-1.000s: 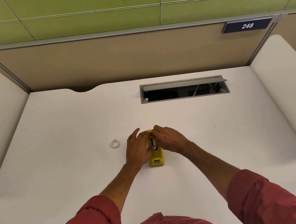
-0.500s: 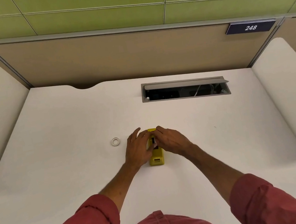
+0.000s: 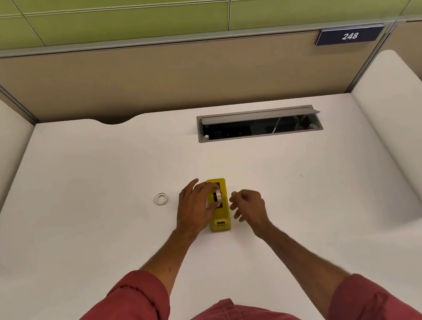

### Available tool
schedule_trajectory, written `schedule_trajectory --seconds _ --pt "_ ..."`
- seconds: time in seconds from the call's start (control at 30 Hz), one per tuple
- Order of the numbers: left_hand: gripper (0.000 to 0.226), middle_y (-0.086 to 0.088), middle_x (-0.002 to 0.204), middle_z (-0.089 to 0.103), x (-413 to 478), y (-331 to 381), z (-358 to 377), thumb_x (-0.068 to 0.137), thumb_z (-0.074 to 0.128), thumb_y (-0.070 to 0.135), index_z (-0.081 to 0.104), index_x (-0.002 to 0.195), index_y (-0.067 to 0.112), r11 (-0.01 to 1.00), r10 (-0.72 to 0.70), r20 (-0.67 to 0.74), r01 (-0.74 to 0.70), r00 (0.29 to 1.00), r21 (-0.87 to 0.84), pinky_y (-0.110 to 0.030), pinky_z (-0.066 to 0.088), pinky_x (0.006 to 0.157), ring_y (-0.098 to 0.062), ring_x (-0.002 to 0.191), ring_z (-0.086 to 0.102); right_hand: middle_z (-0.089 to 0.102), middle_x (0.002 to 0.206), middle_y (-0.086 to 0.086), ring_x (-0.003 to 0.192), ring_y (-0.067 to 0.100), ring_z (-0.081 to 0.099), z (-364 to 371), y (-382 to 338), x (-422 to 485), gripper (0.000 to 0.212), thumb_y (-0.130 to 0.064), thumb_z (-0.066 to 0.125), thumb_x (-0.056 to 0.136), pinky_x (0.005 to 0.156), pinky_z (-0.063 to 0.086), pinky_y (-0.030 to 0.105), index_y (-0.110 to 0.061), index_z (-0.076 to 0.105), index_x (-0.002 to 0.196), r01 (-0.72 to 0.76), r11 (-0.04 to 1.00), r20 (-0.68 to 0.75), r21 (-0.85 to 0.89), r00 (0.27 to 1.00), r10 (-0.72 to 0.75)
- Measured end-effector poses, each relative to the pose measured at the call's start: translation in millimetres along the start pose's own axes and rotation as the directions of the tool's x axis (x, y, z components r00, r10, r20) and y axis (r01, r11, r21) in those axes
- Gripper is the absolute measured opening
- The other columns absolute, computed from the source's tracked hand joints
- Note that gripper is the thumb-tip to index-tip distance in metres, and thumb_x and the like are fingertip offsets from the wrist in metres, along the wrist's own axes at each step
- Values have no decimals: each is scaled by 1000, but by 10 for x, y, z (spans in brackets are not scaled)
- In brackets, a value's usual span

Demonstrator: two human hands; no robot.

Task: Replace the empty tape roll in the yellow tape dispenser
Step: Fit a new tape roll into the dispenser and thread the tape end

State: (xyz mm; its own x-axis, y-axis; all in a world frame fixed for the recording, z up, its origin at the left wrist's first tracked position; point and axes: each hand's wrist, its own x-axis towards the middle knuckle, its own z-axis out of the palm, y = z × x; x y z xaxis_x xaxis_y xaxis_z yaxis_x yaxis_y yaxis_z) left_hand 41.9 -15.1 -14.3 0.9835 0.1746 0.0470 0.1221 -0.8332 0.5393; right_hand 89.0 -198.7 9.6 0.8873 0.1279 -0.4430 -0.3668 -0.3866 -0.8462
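The yellow tape dispenser point(image 3: 220, 213) stands on the white desk point(image 3: 323, 211), its long side pointing away from me. A whitish tape roll point(image 3: 218, 196) sits in its open well. My left hand point(image 3: 195, 210) rests against the dispenser's left side, with thumb and fingers on the roll. My right hand point(image 3: 247, 206) hovers just right of the dispenser, fingers loosely curled and holding nothing. A small white ring, an empty tape core point(image 3: 161, 198), lies flat on the desk to the left of my left hand.
An open cable hatch point(image 3: 259, 124) with a grey lid and wires is set into the desk behind the dispenser. White side dividers point(image 3: 405, 134) flank the desk, and a tan partition with a "248" plate point(image 3: 350, 35) closes the back.
My right hand has let go of the dispenser and drawn back to the right. The roll in the well is now uncovered. My left hand stays at the dispenser.
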Motion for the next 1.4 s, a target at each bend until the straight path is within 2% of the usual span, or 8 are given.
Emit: schedule_trajectory --seconds 0.13,0.3,0.47,0.67,0.9,1.1,1.2,1.4 --pt "51 7 145 66 -5 7 -15 86 85 38 66 133 33 1000 -12 21 12 1000 -18 -45 35 119 -28 152 42 76 77 6 47 18 56 53 -47 -108 44 -45 71 99 47 41 25 -2 81 94 -245 951 94 189 968 231" --pt "51 9 149 62 -17 -21 -52 88 81 32 63 136 35 1000 -13 60 15 998 -27 -43 34 121 -25 154 39 76 76 4 46 17 46 165 -122 -104 60 -63 82 81 48 39 25 -4 84 90 -364 900 91 242 932 352" --pt "52 8 151 61 -27 -61 -86 91 74 18 62 139 33 998 6 83 -1 996 -59 -47 36 122 -25 155 38 81 92 16 55 23 53 281 -181 -70 73 -72 90 61 56 45 31 -2 82 81 -412 858 54 307 908 417" --pt "52 6 149 63 -26 -69 -119 92 68 7 63 139 30 997 31 75 -25 997 -80 -50 38 121 -27 153 41 83 88 10 64 27 58 340 -202 -69 59 -62 97 60 62 47 34 -8 81 76 -460 818 53 345 880 473" --pt "54 8 149 61 -21 -124 -104 93 66 6 63 139 34 995 41 97 -31 994 -99 -50 39 120 -28 153 39 84 88 6 53 26 61 404 -210 -106 48 -47 97 72 49 44 28 -5 82 89 -466 772 46 432 867 497" --pt "54 7 148 62 -22 -164 -104 92 65 7 63 140 33 994 65 97 -55 993 -98 -50 40 118 -29 152 41 82 88 5 48 19 56 363 -261 -154 23 -23 86 86 51 40 26 -6 80 100 -511 754 79 413 845 529" --pt "55 6 148 62 -24 -166 -90 92 65 8 63 141 32 994 61 100 -51 993 -101 -50 41 118 -29 151 41 78 81 3 48 18 51 358 -289 -178 12 -17 81 88 49 38 25 -7 77 94 -520 748 69 413 836 544" --pt "65 3 152 59 -82 -164 -90 93 63 10 52 153 33 992 66 104 -55 992 -110 -50 43 117 -29 147 45 76 80 4 52 19 46 367 -340 -186 10 -14 76 86 50 37 26 -6 76 93 -524 753 58 398 834 549"
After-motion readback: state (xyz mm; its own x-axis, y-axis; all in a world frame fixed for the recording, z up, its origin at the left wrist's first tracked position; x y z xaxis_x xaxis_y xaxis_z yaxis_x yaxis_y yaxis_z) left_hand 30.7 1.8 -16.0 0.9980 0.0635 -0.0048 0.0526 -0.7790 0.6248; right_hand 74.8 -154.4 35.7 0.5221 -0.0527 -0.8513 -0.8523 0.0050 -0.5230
